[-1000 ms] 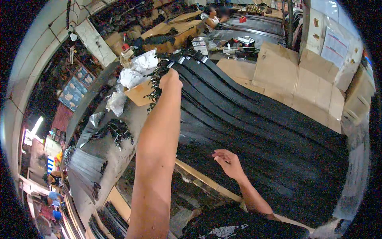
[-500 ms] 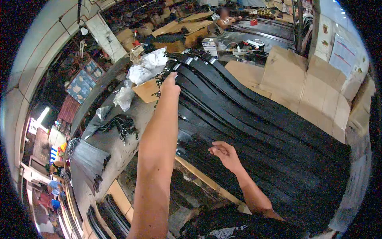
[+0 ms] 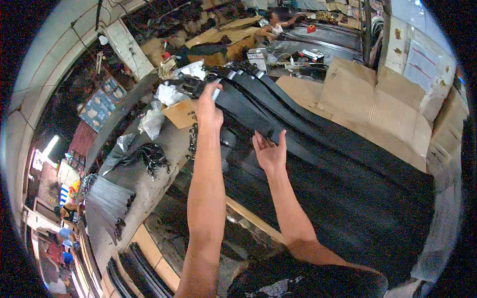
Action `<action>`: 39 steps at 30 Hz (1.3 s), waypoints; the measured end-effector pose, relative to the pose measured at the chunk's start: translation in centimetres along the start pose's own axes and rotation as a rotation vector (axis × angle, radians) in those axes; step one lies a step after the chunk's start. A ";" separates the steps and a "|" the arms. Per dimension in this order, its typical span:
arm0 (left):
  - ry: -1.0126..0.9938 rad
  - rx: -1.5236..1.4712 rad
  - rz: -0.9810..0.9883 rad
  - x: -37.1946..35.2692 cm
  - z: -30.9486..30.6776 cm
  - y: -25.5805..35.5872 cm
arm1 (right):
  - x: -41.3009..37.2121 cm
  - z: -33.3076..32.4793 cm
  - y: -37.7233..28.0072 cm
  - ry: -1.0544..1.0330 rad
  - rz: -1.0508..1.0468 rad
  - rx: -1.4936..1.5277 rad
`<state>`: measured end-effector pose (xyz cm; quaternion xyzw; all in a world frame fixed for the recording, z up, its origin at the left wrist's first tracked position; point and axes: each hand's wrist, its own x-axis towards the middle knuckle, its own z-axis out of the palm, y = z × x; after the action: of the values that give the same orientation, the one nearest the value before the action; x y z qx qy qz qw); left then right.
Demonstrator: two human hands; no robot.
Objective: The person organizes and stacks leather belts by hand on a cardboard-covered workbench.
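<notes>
Long black belts (image 3: 338, 193) lie side by side in a wide layer, with buckle-like ends and white tags toward the upper left. My left hand (image 3: 208, 102) reaches far forward, closed around a bunch of belts near their tagged ends, and the dark ends stick out beyond my fist. Palm up, my right hand (image 3: 271, 153) has its fingers and thumb spread. Its fingertips are right at the lower edge of the bunch, partway along its length.
Flattened cardboard (image 3: 372, 104) borders the belts at the right. Crumpled plastic bags (image 3: 150, 123) and an open carton (image 3: 180, 114) stand at the left. Another bunch of black strips (image 3: 107, 198) lies lower left. A person (image 3: 273, 29) sits at a far table.
My right hand has moved up and left, turning palm up with fingers spread. In my left hand the bunch's ends have swung out to the left, off the layer.
</notes>
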<state>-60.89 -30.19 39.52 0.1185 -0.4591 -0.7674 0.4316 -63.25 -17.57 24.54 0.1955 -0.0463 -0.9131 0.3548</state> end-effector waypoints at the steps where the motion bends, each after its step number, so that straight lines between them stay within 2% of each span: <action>1: 0.032 -0.003 0.041 -0.8 0.9 0.9 | -0.1 0.3 -0.3 0.049 -0.026 0.064; 2: 0.064 -0.006 0.077 -1.4 1.6 1.6 | 0.2 0.0 -0.6 0.016 -0.122 0.032; 4: 0.082 0.091 0.354 -2.0 2.3 3.0 | 1.3 -1.0 -1.8 -0.053 -0.318 -0.038; 5: 0.146 0.202 0.461 -2.1 2.0 3.9 | 1.6 -1.4 -3.0 -0.031 -0.375 0.019; 7: 0.230 0.192 0.684 -3.0 2.2 5.8 | 0.9 -1.4 -6.1 -0.011 -0.488 0.138; 8: 0.255 0.071 0.795 -3.5 2.4 6.8 | 0.2 -1.7 -7.6 -0.002 -0.541 0.199; 10: 0.328 0.016 0.759 -5.1 1.8 9.4 | -3.9 -0.8 -9.6 0.045 -0.693 0.189; 12: 0.248 0.017 0.662 -5.4 -1.3 12.5 | -5.2 -2.9 -14.0 -0.016 -0.833 0.145; 14: 0.304 -0.087 0.533 -8.0 -3.5 15.8 | -8.2 -3.7 -17.1 -0.008 -0.988 0.020; 17: 0.308 -0.003 0.587 -10.7 -11.5 20.2 | -12.8 -5.5 -22.1 -0.041 -1.172 -0.249; 18: 0.374 -0.021 0.573 -12.1 -13.4 21.6 | -14.7 -4.7 -21.9 -0.057 -1.212 -0.305; 19: 0.454 -0.035 0.562 -14.3 -15.3 22.9 | -17.8 -2.4 -18.8 -0.030 -1.275 -0.362; 20: 0.550 -0.045 0.559 -16.8 -17.6 24.3 | -17.9 -2.6 -20.8 -0.100 -1.253 -0.384; 21: 0.567 -0.010 0.616 -19.0 -20.9 25.8 | -17.5 -3.1 -24.4 -0.291 -1.266 -0.661; 22: 0.586 0.026 0.672 -21.2 -24.2 27.2 | -19.3 -0.5 -20.6 -0.239 -1.257 -0.711; 23: 0.606 0.062 0.728 -23.5 -27.4 28.7 | -18.5 0.2 -21.5 -0.523 -1.271 -0.855; 24: 0.704 -0.024 0.663 -26.8 -29.2 30.4 | -17.6 0.9 -22.5 -0.829 -1.241 -0.970; 25: 0.745 -0.002 0.753 -29.8 -32.3 32.2 | -11.7 2.6 -30.7 -0.523 -1.237 -1.389; 26: 0.777 0.027 0.836 -33.1 -35.1 33.8 | -14.6 4.5 -23.9 -0.721 -1.318 -1.314; 27: 0.929 0.167 0.875 -37.0 -36.1 35.5 | -15.6 5.6 -17.7 -0.844 -1.320 -1.271; 30: 1.103 0.365 1.049 -49.8 -39.2 39.3 | -14.8 7.4 -5.1 -1.101 -1.210 -1.227; 31: 1.220 0.365 1.117 -53.8 -39.0 40.5 | -15.1 7.6 -0.6 -1.194 -1.161 -1.206; 34: 1.450 0.316 1.246 -65.8 -39.8 42.8 | -16.0 6.9 12.3 -1.438 -0.974 -1.137; 36: 1.633 0.397 1.292 -73.4 -38.6 42.1 | -17.0 5.5 21.1 -1.572 -0.817 -1.087; 39: 1.716 0.482 1.378 -80.2 -34.9 39.1 | -17.9 0.9 34.5 -1.693 -0.474 -1.068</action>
<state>29.02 2.58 34.67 0.4086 -0.1141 0.0786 0.9022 -29.89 -31.34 38.90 -0.6915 0.1708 -0.6996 0.0571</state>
